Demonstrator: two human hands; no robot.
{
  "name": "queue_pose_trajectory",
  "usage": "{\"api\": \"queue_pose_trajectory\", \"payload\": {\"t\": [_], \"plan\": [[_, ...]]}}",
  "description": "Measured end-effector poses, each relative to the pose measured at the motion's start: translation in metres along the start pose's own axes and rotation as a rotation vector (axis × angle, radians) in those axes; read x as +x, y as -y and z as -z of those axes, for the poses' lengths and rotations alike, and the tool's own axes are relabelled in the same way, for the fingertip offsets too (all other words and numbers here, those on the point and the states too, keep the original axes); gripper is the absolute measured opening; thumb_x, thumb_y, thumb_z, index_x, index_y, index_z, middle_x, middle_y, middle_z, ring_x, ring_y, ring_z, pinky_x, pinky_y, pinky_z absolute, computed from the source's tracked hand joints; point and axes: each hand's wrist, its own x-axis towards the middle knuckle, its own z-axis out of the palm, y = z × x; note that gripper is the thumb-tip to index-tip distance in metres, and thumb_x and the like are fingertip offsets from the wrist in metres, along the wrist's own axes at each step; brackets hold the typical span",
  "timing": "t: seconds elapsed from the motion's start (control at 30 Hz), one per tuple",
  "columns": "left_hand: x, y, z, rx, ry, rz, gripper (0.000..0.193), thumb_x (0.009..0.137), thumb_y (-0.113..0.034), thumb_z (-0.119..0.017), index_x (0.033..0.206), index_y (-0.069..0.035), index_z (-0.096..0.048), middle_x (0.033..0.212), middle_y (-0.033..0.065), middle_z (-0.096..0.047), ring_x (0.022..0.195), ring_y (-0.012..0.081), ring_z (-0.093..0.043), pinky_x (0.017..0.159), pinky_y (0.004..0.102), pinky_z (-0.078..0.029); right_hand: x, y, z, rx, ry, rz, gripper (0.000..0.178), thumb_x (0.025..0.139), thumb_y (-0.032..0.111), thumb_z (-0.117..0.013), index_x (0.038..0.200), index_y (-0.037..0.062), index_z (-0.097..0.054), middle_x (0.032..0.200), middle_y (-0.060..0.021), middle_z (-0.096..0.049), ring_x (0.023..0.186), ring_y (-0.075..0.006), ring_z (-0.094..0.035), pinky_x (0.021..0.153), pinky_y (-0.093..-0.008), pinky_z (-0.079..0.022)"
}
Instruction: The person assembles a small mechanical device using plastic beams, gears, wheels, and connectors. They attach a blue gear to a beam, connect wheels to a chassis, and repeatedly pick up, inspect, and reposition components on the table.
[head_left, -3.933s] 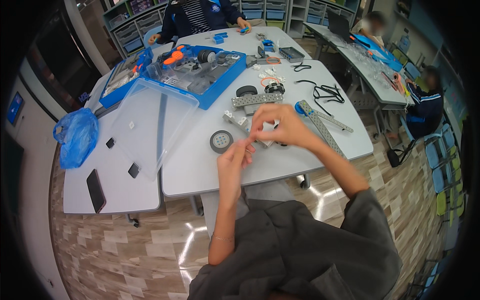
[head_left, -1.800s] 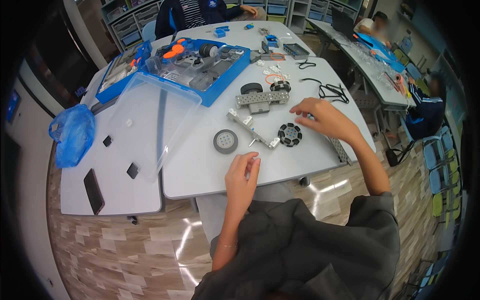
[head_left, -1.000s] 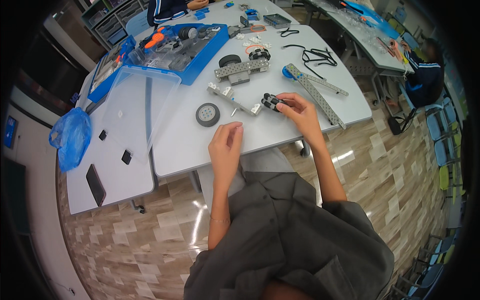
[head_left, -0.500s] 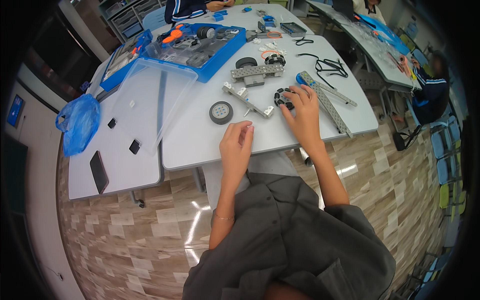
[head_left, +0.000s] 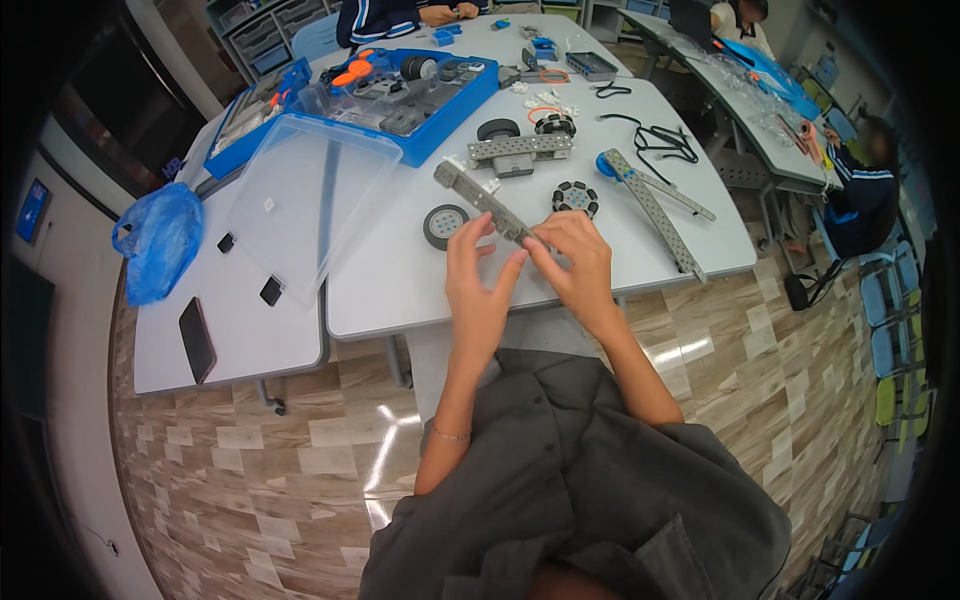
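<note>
Both my hands are at a grey perforated beam (head_left: 470, 192), lifted and tilted above the table's near edge, with white connectors behind its far end. My right hand (head_left: 580, 265) pinches its near right end. My left hand (head_left: 478, 290) curls at the beam's lower side, fingertips on its edge and thumb near the right end; the exact grip underneath is hidden. A grey-hubbed wheel with a black tyre (head_left: 445, 227) lies left of the beam, and a black roller-edged wheel (head_left: 575, 199) lies beyond my right hand.
Behind stands a grey beam assembly with wheels (head_left: 520, 148). Right lie hinged grey beams (head_left: 650, 205) and black cables (head_left: 665, 142). Left are a blue parts bin (head_left: 435, 125), a clear lid (head_left: 310, 190), a blue bag (head_left: 160, 245) and a phone (head_left: 197, 340). Other people sit at the far tables.
My right hand has left the roller-edged wheel and moved left to the beam. The beam has been picked up from the table and turned, with my left hand now against it.
</note>
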Motion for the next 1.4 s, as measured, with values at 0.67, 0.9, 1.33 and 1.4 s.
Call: {"api": "queue_pose_trajectory", "payload": {"t": [0.67, 0.9, 1.33, 1.4], "plan": [[-0.003, 0.001, -0.007, -0.521, 0.118, 0.298, 0.027, 0.094, -0.004, -0.070, 0.108, -0.003, -0.047, 0.097, 0.0063, -0.057, 0.079, 0.0104, -0.061, 0.069, 0.0239, -0.051, -0.033, 0.001, -0.009, 0.087, -0.035, -0.024, 0.018, 0.080, -0.004, -0.073, 0.094, -0.0029, -0.062, 0.093, -0.0134, -0.061, 0.077, -0.0307, -0.062, 0.065, -0.0376, -0.052], [-0.003, -0.003, -0.010, -0.464, 0.098, 0.381, 0.027, 0.092, -0.005, -0.072, 0.106, -0.003, -0.049, 0.096, 0.0055, -0.058, 0.071, 0.0084, -0.059, 0.061, 0.0220, -0.046, -0.034, 0.003, -0.013, 0.040, -0.079, -0.091, 0.015, 0.080, -0.006, -0.070, 0.092, -0.0030, -0.062, 0.089, -0.0129, -0.057, 0.074, -0.0308, -0.060, 0.063, -0.0381, -0.049], [-0.006, -0.001, 0.003, -0.622, 0.034, 0.384, 0.031, 0.102, -0.019, -0.060, 0.122, 0.002, -0.049, 0.109, 0.0143, -0.060, 0.086, 0.0178, -0.066, 0.077, 0.0309, -0.052, -0.028, -0.003, 0.004, 0.511, 0.026, -0.397, 0.009, 0.094, 0.007, -0.066, 0.092, -0.0002, -0.061, 0.085, -0.0052, -0.059, 0.068, -0.0124, -0.053, 0.060, -0.0269, -0.043], [-0.002, -0.005, 0.004, -0.678, -0.048, 0.384, 0.040, 0.105, -0.026, -0.054, 0.130, 0.004, -0.045, 0.116, 0.0184, -0.060, 0.095, 0.0214, -0.067, 0.085, 0.0349, -0.052, -0.029, -0.005, 0.017, 0.844, 0.132, -0.606, 0.021, 0.102, 0.022, -0.061, 0.092, 0.0037, -0.063, 0.082, -0.0006, -0.061, 0.071, -0.0053, -0.048, 0.063, -0.0215, -0.038]]}}
